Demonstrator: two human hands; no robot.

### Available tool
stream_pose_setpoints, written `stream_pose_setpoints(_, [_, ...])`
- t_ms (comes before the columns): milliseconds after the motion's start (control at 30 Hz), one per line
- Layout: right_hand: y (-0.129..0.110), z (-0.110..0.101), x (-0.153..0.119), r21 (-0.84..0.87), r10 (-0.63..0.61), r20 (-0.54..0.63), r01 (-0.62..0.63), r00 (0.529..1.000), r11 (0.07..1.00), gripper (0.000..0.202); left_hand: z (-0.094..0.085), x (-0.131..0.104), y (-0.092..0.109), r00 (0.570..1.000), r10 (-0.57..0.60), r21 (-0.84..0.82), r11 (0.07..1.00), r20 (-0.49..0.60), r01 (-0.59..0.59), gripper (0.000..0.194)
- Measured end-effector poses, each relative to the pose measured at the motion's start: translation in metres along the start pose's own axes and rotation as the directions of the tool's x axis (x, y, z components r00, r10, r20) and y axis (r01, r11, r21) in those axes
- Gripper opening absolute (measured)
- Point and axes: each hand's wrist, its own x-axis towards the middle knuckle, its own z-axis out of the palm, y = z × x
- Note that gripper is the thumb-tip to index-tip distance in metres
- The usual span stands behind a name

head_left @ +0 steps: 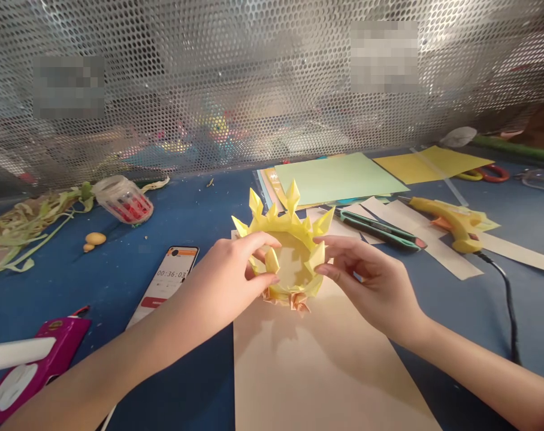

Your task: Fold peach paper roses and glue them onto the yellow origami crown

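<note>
A ring-shaped yellow paper crown (278,224) with folded pointed tips is held over a beige paper sheet (326,371). Small orange-pink folded paper pieces (299,302) sit on its near edge. My left hand (236,278) pinches the crown's left side, thumb and index finger around a pointed tip. On the opposite side, my right hand (366,278) grips another tip between thumb and fingers. The crown's shadow falls on the sheet below.
A phone (168,275) and a magenta device (42,353) lie left, beyond them a jar (124,200). To the right are a green cutter (380,228), paper strips, and a yellow glue gun (452,221) with its cord. Coloured sheets (339,179) lie before a perforated metal screen (254,78).
</note>
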Motion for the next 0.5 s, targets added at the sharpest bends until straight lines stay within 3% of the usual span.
stream_pose_setpoints(233, [-0.01,-0.002,-0.001,-0.092,-0.2,0.143,0.214,0.969,0.973,0.025,0.002,0.0,0.005,0.999,-0.01,-0.006,1.0,0.046,0.011,0.02])
stream_pose_setpoints(367, [-0.013,0.002,-0.009,-0.225,-0.219,0.075,0.23,0.973,0.947,0.031,0.006,-0.001,0.002,0.997,-0.005,-0.057,0.998,0.074,0.009,0.017])
stream_pose_setpoints(500, [-0.014,0.004,-0.015,-0.25,-0.217,0.021,0.215,0.976,0.944,0.034,0.01,-0.005,-0.001,0.998,0.052,-0.114,0.992,0.042,-0.047,0.02])
